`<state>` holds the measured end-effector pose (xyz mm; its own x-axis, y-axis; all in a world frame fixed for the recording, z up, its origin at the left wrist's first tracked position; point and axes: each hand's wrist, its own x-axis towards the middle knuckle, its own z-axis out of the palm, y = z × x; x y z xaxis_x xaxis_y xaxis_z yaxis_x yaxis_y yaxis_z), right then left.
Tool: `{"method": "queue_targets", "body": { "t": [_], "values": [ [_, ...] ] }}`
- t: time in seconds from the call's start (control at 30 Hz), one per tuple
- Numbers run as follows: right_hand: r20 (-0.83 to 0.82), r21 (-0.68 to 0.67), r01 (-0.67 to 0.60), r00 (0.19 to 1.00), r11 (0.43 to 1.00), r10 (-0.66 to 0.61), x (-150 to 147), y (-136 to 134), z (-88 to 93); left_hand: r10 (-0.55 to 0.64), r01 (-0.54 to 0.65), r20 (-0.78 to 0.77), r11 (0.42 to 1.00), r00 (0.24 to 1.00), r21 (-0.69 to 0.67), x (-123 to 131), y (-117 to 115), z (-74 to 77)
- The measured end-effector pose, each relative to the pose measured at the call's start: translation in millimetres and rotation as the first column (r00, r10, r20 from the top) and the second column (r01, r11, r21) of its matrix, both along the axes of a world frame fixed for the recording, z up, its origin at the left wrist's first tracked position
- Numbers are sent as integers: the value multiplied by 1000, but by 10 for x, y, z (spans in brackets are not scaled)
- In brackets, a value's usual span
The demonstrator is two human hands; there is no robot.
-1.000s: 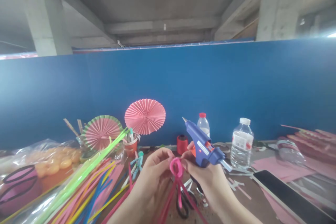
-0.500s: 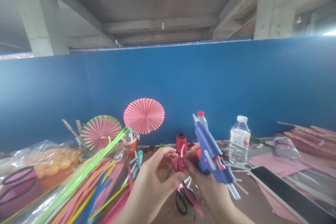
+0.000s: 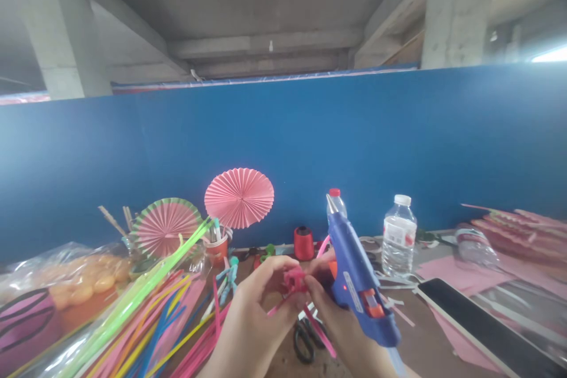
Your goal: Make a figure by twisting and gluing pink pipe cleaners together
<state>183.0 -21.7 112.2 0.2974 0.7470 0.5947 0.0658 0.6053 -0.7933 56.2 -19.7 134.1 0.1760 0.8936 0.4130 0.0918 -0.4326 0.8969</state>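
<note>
My left hand (image 3: 261,307) pinches a bunched pink paper strip piece (image 3: 293,279) at the middle bottom of the view. My right hand (image 3: 336,319) grips a blue hot glue gun (image 3: 358,277), its nozzle pointing up and its red light on, while its fingertips also press on the pink piece. Loose pink strip ends hang down below the hands over black scissors (image 3: 305,339) lying on the brown table (image 3: 411,336).
Bundles of coloured paper strips (image 3: 146,319) lie at left beside plastic bags. Two pink paper fans (image 3: 239,198) stand at the blue partition, with a red thread spool (image 3: 303,243), a cup of tools and water bottles (image 3: 398,236). A black phone (image 3: 482,325) and pink paper lie at right.
The pink loop has been pressed into a tight bunch between both hands. The glue gun has swung from tilted left to nearly upright, and its handle has dropped lower.
</note>
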Motion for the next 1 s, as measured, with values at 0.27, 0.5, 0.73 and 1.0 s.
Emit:
{"method": "queue_targets", "body": {
  "t": [0.27,0.5,0.73,1.0],
  "values": [
    [39,35,66,997,997,-67,-34,63,-140,-32,41,158,998,987,-55,12,-21,10],
    [63,42,21,998,999,-23,-27,97,-201,-46,69,234,993,971,-92,34,-33,13],
    [24,-19,116,993,993,-116,-76,137,-333,-78,85,140,995,987,-43,11,-42,30],
    [110,-13,132,985,991,-130,-57,114,-300,-68,70,193,998,979,-1,42,-52,20]
  ]
}}
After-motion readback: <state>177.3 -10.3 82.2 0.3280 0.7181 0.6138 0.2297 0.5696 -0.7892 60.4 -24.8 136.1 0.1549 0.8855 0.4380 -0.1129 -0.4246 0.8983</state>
